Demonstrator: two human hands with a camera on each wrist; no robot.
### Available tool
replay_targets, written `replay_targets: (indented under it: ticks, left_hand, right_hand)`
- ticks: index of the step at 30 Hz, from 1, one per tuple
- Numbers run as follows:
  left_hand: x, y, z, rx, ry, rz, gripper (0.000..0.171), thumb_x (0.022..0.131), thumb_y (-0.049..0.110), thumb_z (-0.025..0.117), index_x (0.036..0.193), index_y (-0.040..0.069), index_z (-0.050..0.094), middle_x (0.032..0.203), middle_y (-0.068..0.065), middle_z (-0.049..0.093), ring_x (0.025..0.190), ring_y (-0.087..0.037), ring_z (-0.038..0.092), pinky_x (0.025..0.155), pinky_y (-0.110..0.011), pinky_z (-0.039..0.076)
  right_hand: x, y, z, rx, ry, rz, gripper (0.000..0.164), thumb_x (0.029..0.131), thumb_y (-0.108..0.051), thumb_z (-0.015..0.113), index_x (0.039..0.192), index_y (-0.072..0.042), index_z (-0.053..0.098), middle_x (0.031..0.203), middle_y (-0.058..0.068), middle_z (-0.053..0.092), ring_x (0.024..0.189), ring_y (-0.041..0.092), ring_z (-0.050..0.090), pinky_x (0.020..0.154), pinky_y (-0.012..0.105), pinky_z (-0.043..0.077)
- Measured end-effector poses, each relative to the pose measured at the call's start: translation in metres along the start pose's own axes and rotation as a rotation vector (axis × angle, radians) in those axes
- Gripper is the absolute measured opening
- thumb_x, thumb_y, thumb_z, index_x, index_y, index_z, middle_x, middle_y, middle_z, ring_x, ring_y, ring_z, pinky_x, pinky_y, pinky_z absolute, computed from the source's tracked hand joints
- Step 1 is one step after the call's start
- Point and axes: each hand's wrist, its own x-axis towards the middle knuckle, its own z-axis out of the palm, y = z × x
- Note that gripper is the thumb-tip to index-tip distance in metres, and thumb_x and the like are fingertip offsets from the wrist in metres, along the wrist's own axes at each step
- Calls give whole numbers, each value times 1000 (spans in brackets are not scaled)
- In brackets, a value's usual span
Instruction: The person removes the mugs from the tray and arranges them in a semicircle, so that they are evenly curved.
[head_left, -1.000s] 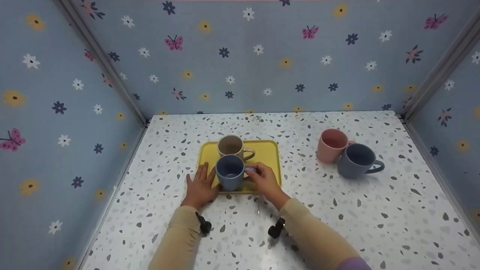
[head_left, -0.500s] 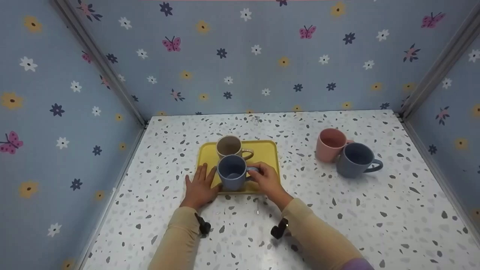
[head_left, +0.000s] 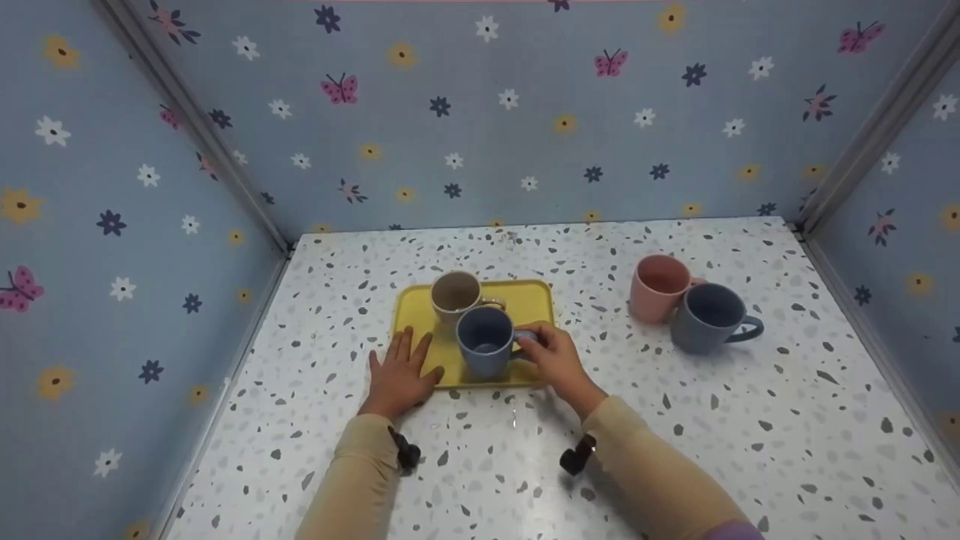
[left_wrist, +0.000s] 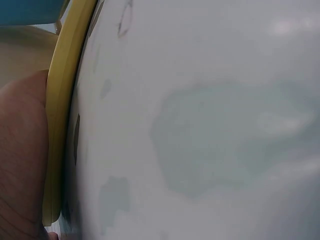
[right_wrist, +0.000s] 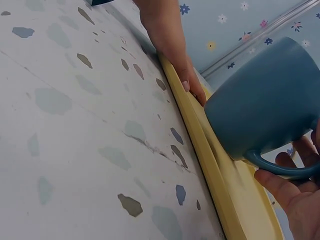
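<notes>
1. The blue mug (head_left: pixel 486 349) stands upright over the near middle of the yellow tray (head_left: pixel 529 294), mouth up, handle to the person's right. Whether its base touches the tray or hangs just above it, I cannot tell.
2. The grip of the right hand (head_left: pixel 561 363) is narrow: thumb and fingers pinch the mug's handle (right_wrist: pixel 287 172), with the thumb on the near side.
3. The left hand (head_left: pixel 399 379) has a wide grip that holds nothing; its fingers are spread over the tray's left near corner, which probably steadies it.
4. The beige mug (head_left: pixel 452 301) stands on the tray, just behind and to the left of the blue mug. Contact between these 2 mugs is uncertain from here.
5. Handling, as I judge it: the blue mug looks ceramic, so stiff, moderately heavy for its size, smooth, and liable to chip if knocked against the beige mug or the tray's rim.
6. The handle is the sound place to hold it; since the weight sits off to 1 side, a firm pinch should resist tipping, and a palm against the body would help.
7. Another 2 mugs, a pink mug (head_left: pixel 654 298) and a grey-blue mug (head_left: pixel 701 328), stand close together on the bench (head_left: pixel 480 465), well apart from the tray.
</notes>
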Motion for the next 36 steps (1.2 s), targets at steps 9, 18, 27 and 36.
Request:
replay_targets:
  ticks: [9, 18, 27, 36]
  left_hand:
    - [-2, 0, 0, -13, 9, 11, 74, 99, 57, 45, 161, 20, 30, 168, -17, 14, 155, -36, 10, 112, -76, 6]
    - [-1, -1, 0, -18, 11, 10, 75, 99, 57, 47, 160, 17, 31, 168, -19, 15, 154, -38, 11, 111, -77, 5]
    - [2, -4, 2, 11, -25, 7, 77, 100, 63, 41, 163, 22, 24, 169, -15, 9, 155, -36, 6, 112, -76, 4]
    - [1, -3, 2, 3, 6, 22, 75, 99, 60, 45, 161, 20, 29, 168, -17, 13, 155, -37, 10, 111, -77, 6]
  right_hand:
    - [-3, -1, -16, -11, 28, 9, 12, 96, 4, 63, 107, 5, 67, 107, 14, 70, 101, 29, 68, 89, 41, 58]
    - [-6, -1, -24, 41, 36, 5, 13, 95, 6, 62, 108, 8, 66, 109, 19, 68, 98, 23, 69, 90, 45, 57]
    - [-9, -3, -37, 7, 58, 1, 14, 96, 3, 63, 110, 8, 66, 107, 18, 69, 95, 23, 69, 88, 43, 58]
    - [-11, -6, -50, 0, 81, 21, 15, 98, 1, 62, 111, 6, 65, 107, 18, 68, 93, 21, 70, 90, 42, 57]
